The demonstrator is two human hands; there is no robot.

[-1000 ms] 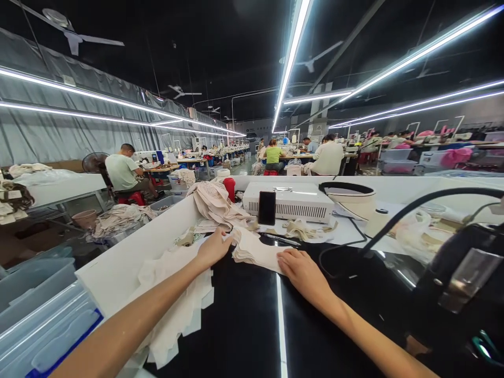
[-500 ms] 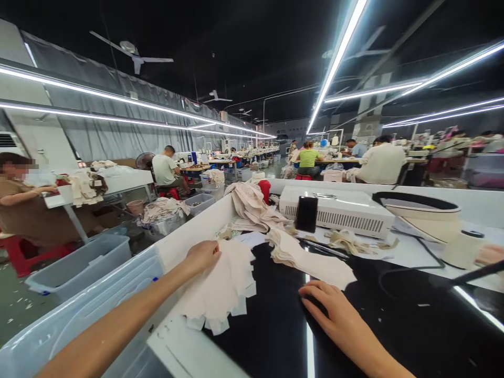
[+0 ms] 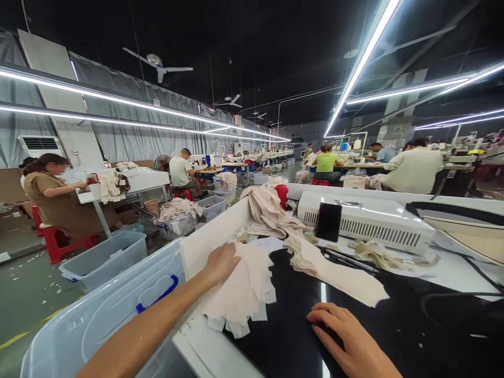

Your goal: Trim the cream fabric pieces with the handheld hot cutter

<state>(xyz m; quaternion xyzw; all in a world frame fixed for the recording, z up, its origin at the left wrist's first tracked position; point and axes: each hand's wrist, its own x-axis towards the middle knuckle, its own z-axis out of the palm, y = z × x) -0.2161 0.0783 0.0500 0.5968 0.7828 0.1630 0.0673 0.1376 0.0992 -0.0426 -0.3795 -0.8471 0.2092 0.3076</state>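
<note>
A left hand (image 3: 220,262) is resting on a stack of fabric pieces (image 3: 240,291) lying at the near left of a worktable (image 3: 291,336), with a plastic bin (image 3: 98,320) sitting just left of the table. A right hand (image 3: 346,336) is lying flat on the table at near right, and a second fabric stack (image 3: 331,268) is lying between the hands and farther back. Behind that, a machine box (image 3: 370,220) is sitting with a phone (image 3: 328,222) leaning against its front.

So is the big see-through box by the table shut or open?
Shut. The clear plastic bin has its lid on, blue latch handle lying flat on top, beside the left hand.
</note>
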